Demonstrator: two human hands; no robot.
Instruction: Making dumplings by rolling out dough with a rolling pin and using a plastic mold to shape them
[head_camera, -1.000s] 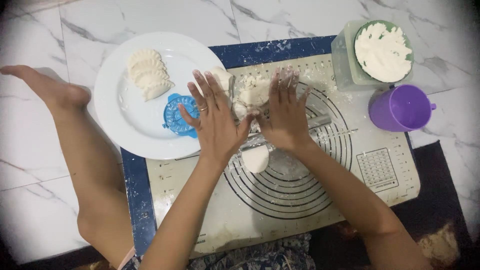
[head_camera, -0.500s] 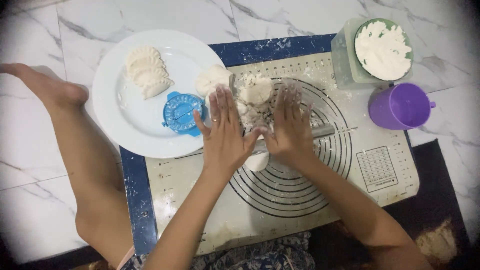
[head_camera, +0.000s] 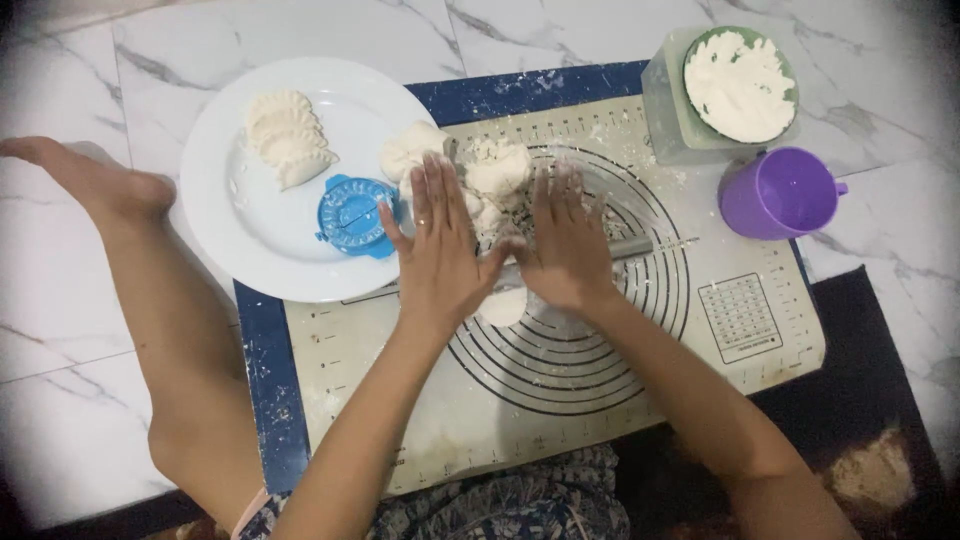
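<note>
Pressing down side by side, both hands are laid flat over a rolling pin (head_camera: 630, 247) on a silicone pastry mat (head_camera: 560, 400) marked with concentric rings. The left hand (head_camera: 440, 255) is spread with straight fingers and closed round nothing, its palm resting over the pin's left part. The right hand (head_camera: 565, 245) is likewise flattened, fingers extended, and set just beside the left, the thumbs nearly touching. Only the right end of the pin is seen, sticking out past the right hand as a slim grey bar; the rest is hidden under the palms. A small flattened piece of dough (head_camera: 503, 307) is seen just below the hands, partly covered by them, near the middle of the rings.

Beyond the fingertips, lumps of dough (head_camera: 500, 168) are heaped on the floured upper part of the mat. A white plate (head_camera: 240, 230) is placed to the left, overlapping the mat's edge; on it are stacked folded dumplings (head_camera: 285, 138), a round blue dumpling press (head_camera: 352, 216) and another dough lump (head_camera: 412, 150) at its right rim. At the upper right, a bowl of flour (head_camera: 740, 85) is set on a clear square container, and a purple cup (head_camera: 780, 193) stands just below it. A dark blue cloth (head_camera: 262, 380) is seen beneath the mat, on marble tiles. A bare foot (head_camera: 90, 180) is stretched out at the left.
</note>
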